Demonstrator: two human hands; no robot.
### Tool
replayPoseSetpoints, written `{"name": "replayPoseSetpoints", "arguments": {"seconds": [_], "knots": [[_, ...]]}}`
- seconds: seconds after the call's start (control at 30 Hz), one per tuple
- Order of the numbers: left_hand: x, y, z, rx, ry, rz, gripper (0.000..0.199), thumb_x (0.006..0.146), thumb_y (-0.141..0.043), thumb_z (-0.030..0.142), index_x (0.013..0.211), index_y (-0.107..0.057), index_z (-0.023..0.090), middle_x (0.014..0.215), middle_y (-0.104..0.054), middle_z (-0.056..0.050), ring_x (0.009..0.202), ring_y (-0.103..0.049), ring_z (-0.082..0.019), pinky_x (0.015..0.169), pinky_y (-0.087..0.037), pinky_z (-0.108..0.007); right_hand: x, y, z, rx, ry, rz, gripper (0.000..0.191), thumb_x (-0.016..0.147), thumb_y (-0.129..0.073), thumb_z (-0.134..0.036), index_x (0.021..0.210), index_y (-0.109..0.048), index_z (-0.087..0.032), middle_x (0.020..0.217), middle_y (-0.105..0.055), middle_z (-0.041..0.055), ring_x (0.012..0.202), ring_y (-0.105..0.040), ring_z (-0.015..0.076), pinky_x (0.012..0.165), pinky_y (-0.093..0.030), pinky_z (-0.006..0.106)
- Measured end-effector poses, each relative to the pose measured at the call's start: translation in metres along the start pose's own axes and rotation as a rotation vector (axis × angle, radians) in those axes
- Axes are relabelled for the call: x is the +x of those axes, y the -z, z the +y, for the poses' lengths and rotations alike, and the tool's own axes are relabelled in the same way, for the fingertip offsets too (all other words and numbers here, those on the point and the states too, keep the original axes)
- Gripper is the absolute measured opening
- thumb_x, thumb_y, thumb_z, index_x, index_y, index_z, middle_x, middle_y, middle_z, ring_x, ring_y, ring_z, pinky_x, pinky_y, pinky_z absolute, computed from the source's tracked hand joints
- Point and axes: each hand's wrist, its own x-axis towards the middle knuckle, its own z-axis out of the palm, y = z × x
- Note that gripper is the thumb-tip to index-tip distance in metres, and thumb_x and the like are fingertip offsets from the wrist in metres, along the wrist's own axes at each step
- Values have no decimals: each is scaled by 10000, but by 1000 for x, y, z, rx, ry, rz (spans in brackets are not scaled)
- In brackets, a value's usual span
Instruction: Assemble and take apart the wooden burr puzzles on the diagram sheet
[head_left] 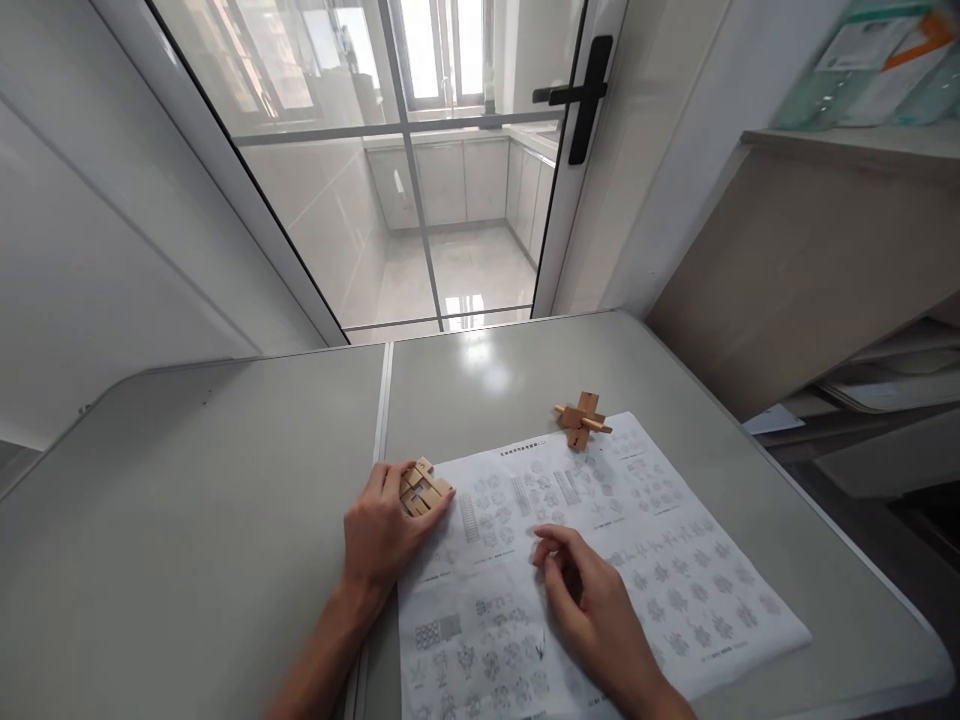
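Observation:
My left hand (384,525) is closed around the edge of a flat wooden puzzle piece cluster (424,488), made of several pale blocks with small gaps between them. It rests at the upper left corner of a large printed sheet (517,580) covered in small diagrams. Over the middle of this paper, my right hand (589,600) is loosely curled, with space between thumb and fingers and nothing visible in it. A wooden interlocking burr puzzle (583,420) of crossed pieces stands at the sheet's top edge, apart from both hands.
The grey-green table (225,500) has a metal seam running left of the paper. Behind it stands a glass door (465,200) with a black handle (589,98). At the right is a wooden shelf (840,230) with clear packages (870,65) on top and papers below.

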Motion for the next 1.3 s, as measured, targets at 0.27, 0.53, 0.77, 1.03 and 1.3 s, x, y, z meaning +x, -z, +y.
{"name": "replayPoseSetpoints", "arguments": {"seconds": [0.27,0.53,0.77,1.03,1.3], "knots": [[-4,1,2,102,108,41,519,906,-647,649,1225,-659,240,1145,-722,-72,908,-764,-267,688,-565,-338,2,-4,0,2,10,32,220,1050,-474,-274,1171,-641,-199,971,-752,68,739,-697,190,705,-548,296],[-7,5,6,95,151,-4,551,931,-623,668,1250,-600,219,1238,-704,-83,950,-764,-279,706,-580,-366,2,0,-4,12,28,3,221,1045,-473,-281,1162,-641,-199,958,-759,68,720,-700,195,669,-541,298],[-9,8,7,91,135,15,653,914,-639,680,1374,-534,228,1382,-647,-125,1021,-759,-303,738,-601,-382,1,1,-5,9,42,-8,236,1050,-465,-308,1163,-641,-199,962,-761,78,749,-707,209,689,-545,312],[-13,6,2,78,133,11,653,904,-663,653,1397,-544,241,1416,-614,-119,1010,-761,-292,773,-623,-402,1,1,-4,0,49,-13,209,1030,-473,-251,1139,-644,-200,948,-756,52,721,-685,191,668,-515,297],[-12,10,3,48,168,28,695,879,-696,652,1410,-549,228,1478,-549,-152,1012,-760,-306,779,-640,-431,2,3,-7,-8,69,7,203,1011,-481,-242,1115,-651,-204,937,-759,48,707,-684,191,640,-501,289]]}}
